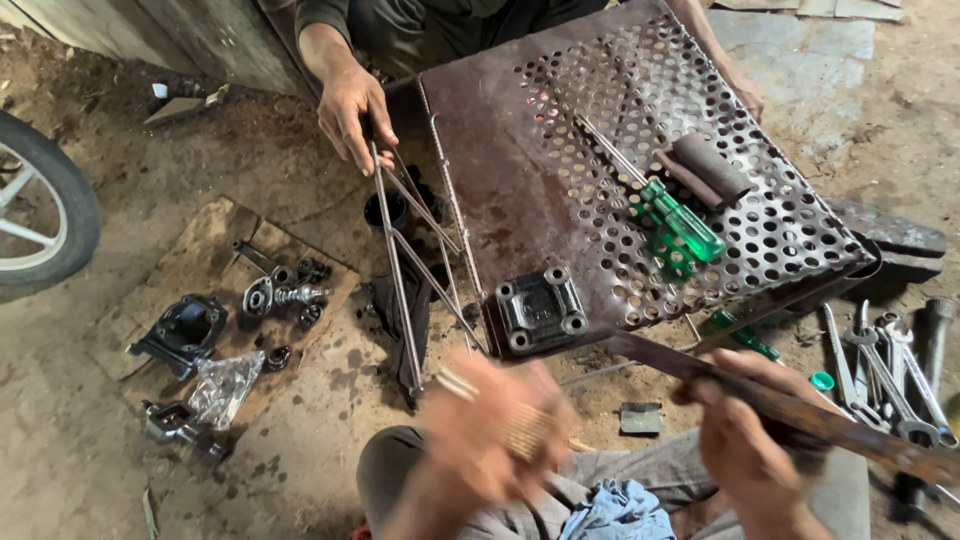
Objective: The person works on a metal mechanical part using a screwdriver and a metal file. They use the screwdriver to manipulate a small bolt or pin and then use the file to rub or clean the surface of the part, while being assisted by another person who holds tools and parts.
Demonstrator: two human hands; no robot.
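Below the near edge of the perforated plate [560, 180], at the person's lap: both hands busy, one long piece in each.

Largest first. Rusty flat bar [850, 425], slanting from just under the plate's near edge out to the plate's right. Right hand [750, 440] wrapped around its middle, fingers [735, 385] curled tight over the top face, no gap showing.

Next, thin rods [400, 270], a loose fan running along the plate's left edge. Far ends pinched under a co-worker's hand [350, 105] off the plate's far-left corner; near ends meeting the left hand [490, 435]. Blurred by motion, yet seemingly closed in a fist around the pale rod tips, fingers [520, 440] folded over them.

Judged step: steadying the rods from both ends while holding the bar ready beside them, bar and rods apart. Any next move calls for a firm hold on the tips, a bar path clear of the co-worker's fingers, and care with the rods' springiness.

Smaller things: square flanged block [540, 310] on the plate's near-left corner; green-handled screwdriver [680, 220] lying on the plate's holes; spanners [890, 380] on the ground right of the plate.
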